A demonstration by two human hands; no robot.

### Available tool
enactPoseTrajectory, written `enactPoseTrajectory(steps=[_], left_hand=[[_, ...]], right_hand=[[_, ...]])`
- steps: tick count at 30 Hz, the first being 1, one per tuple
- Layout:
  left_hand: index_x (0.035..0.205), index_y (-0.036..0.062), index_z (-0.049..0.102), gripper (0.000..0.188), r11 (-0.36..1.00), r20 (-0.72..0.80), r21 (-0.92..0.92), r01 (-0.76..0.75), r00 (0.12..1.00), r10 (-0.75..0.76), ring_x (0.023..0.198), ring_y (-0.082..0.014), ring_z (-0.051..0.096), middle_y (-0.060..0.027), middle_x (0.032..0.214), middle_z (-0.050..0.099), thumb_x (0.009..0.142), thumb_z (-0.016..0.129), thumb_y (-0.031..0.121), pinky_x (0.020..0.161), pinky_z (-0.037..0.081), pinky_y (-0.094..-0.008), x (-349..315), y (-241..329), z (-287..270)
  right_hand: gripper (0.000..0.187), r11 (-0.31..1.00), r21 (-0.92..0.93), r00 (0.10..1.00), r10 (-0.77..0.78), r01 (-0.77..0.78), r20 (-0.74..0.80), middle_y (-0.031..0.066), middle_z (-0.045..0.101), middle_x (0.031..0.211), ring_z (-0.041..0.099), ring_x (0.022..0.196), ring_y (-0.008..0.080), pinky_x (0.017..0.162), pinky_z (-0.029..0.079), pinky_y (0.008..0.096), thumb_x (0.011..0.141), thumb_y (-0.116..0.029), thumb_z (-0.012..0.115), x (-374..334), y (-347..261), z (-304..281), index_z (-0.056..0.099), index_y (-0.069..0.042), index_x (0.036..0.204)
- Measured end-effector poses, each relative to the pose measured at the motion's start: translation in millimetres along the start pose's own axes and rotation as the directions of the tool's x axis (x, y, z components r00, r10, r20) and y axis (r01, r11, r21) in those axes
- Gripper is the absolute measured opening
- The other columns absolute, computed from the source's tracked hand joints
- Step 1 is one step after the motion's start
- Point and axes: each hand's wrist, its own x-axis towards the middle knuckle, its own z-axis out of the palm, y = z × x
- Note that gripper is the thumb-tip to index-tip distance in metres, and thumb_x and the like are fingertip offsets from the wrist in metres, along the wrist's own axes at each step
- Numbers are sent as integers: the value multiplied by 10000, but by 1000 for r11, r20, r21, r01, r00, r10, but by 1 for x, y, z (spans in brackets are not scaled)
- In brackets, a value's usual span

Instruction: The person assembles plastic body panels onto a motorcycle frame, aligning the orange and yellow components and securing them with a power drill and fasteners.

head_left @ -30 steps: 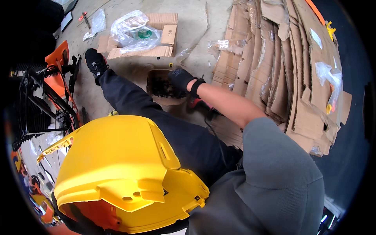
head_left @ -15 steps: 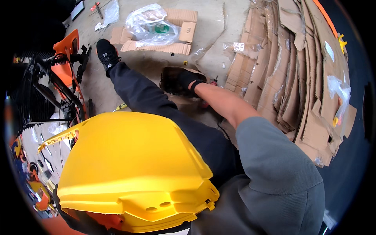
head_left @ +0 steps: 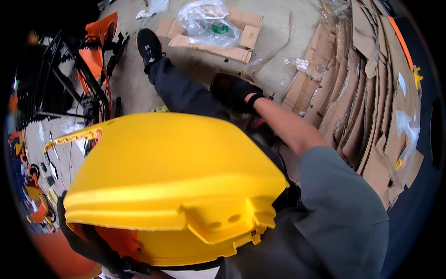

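A large yellow moulded plastic cover (head_left: pixel 162 162) lies across my lap, its orange inside showing at the lower left. My left hand (head_left: pixel 90 244), in a black glove, grips the cover's lower left edge. Stretched out past my leg, my right hand (head_left: pixel 241 91) is also in a black glove. It reaches into a small cardboard box (head_left: pixel 218 81) on the floor, and its fingers are lost in the dark interior. A red and black tool (head_left: pixel 256 122), partly covered by my forearm, lies beside the box.
Flattened cardboard sheets (head_left: pixel 348 97) are piled on the right. Ahead, an open carton (head_left: pixel 251 37) holds a clear plastic bag (head_left: pixel 204 23). A black and orange machine frame (head_left: pixel 95 69) stands at the left, near my shoe (head_left: pixel 149 49).
The view has shifted, so the floor things sit further right and higher. My right hand stays at the small box, and the yellow cover has tilted on my lap.
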Motion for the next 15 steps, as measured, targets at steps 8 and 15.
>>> enactPoseTrajectory(steps=[8,15], left_hand=[[1272,-22,527,407,998,-26,59,-25,999,27,1181,-258,524,-151,1277,565,875,505,65,1034,365,-350,0,-17,-12],[1277,-14,526,415,992,27,21,-122,992,121,1155,-252,540,-150,1270,569,875,517,89,1021,379,-351,3,-33,-10]], right_hand=[[235,252,929,963,87,-271,257,34,640,850,595,715,90,641,501,228,884,-202,655,-65,-31,-105,623,-29,1040],[269,-163,966,977,40,-202,211,53,634,932,588,760,97,688,500,217,953,-193,569,-153,-64,-165,580,14,1124]])
